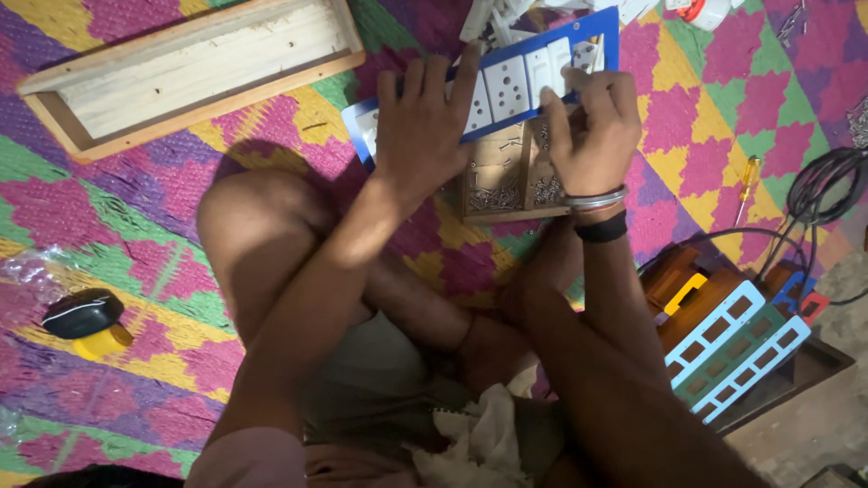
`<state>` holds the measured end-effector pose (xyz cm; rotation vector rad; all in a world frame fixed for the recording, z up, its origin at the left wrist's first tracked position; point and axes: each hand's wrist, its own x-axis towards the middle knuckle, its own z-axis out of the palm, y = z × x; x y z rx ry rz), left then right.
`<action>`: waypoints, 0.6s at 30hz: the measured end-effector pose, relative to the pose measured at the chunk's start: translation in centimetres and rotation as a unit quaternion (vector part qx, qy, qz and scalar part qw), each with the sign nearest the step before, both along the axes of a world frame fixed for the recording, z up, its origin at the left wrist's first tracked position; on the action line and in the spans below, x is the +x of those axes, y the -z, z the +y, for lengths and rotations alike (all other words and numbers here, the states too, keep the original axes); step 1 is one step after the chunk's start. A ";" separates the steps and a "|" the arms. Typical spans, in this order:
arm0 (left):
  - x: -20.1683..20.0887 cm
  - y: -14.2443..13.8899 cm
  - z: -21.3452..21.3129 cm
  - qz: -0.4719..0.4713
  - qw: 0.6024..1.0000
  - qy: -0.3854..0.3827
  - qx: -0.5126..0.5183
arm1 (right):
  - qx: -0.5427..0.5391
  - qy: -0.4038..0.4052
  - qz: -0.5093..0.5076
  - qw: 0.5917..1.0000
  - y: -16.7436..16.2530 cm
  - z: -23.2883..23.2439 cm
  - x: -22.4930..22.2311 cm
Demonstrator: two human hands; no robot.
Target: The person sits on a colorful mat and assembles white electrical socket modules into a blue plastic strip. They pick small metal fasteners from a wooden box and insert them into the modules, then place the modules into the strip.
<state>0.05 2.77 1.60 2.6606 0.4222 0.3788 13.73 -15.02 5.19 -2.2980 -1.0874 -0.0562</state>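
Two hands work over a woven floor mat point(136, 235) w/ a zigzag pattern in pink, green, yellow & purple; the person sits on it, knees drawn up. Far left: black-and-yellow tool point(88, 323) on the mat. Upper left: shallow wooden tray point(181, 68), lying at an angle. Centre: left hand point(425, 126) lies flat, fingers spread, pressing on a blue-framed switch plate point(506, 86) w/ white switches & sockets. The plate sits over a small wooden box point(497, 181) holding screws. Right hand point(592, 131) is curled, fingers pinched at the plate's lower edge; can't tell what it grips. Bangles & a black band on that wrist. Right: yellow-handled screwdriver point(747, 181), black cables point(827, 185), stacked blue & green frames point(737, 352) on a wooden box.
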 end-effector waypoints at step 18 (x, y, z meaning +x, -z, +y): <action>0.0 0.1 0.1 0.005 1.000 0.021 0.012 | 0.033 -0.001 0.022 0.999 1.5 -1.0 1.6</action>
